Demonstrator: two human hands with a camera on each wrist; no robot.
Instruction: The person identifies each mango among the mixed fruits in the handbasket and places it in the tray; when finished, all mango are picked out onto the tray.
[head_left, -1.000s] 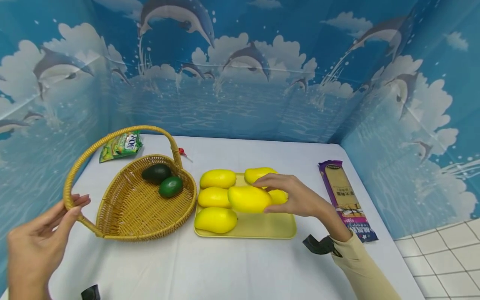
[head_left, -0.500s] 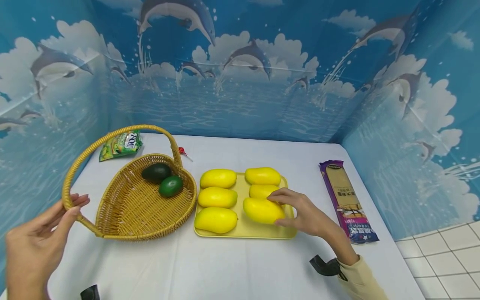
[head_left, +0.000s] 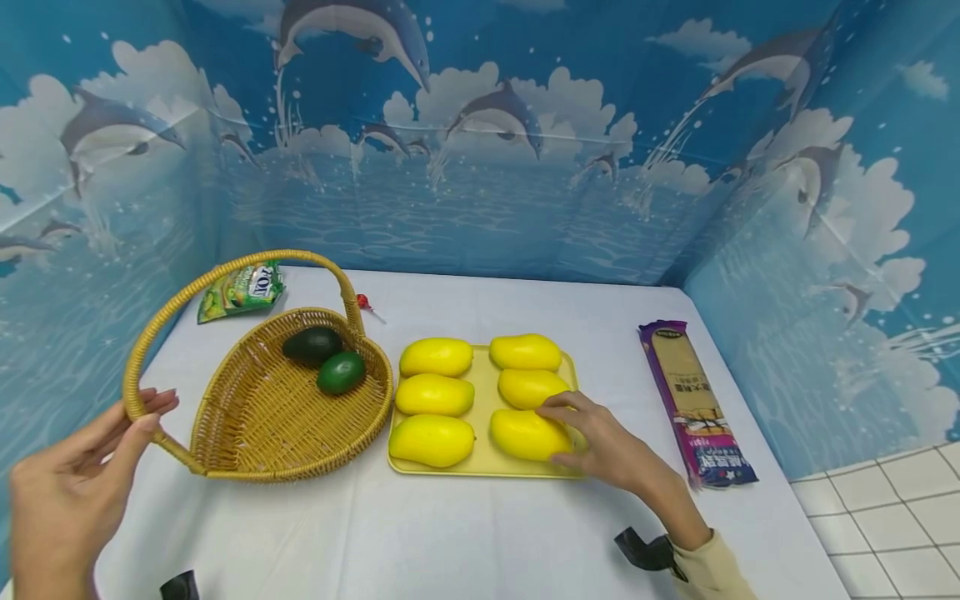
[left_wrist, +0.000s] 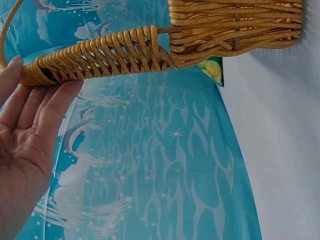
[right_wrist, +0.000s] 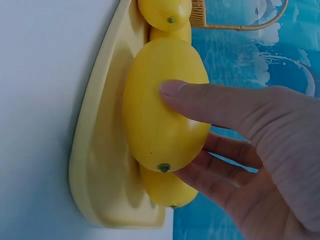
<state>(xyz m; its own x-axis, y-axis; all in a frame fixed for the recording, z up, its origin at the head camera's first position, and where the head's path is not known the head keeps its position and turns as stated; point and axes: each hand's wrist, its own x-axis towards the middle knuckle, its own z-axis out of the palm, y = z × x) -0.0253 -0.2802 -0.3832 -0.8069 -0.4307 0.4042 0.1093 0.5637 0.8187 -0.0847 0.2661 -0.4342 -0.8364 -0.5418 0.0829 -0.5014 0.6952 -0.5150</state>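
My left hand (head_left: pixel 78 483) pinches the side of the handle (head_left: pixel 135 367) of a wicker basket (head_left: pixel 277 433), thumb on one side and fingers on the other. Inside the basket, a dark avocado (head_left: pixel 312 345) lies beside a greener avocado (head_left: pixel 342 372). To the basket's right is a yellow tray (head_left: pixel 483 465) bearing two columns of yellow mangoes. My right hand (head_left: pixel 607 442) grips the front right mango (head_left: pixel 528 434) between thumb and fingers, low over the tray. In the right wrist view, the thumb presses this mango (right_wrist: pixel 160 125) from the near side; the fingers are partly hidden behind it.
A green snack bag (head_left: pixel 242 292) lies behind the basket, and a red lollipop (head_left: pixel 363 302) lies near its handle. At the right, a purple pasta packet (head_left: pixel 693 400) rests on the white table. A blue dolphin curtain (head_left: pixel 480 192) surrounds the back and sides.
My right hand has brought the mango toward the tray's front right and lowered it there, in front of the other mangoes. The left hand stays on the basket handle.
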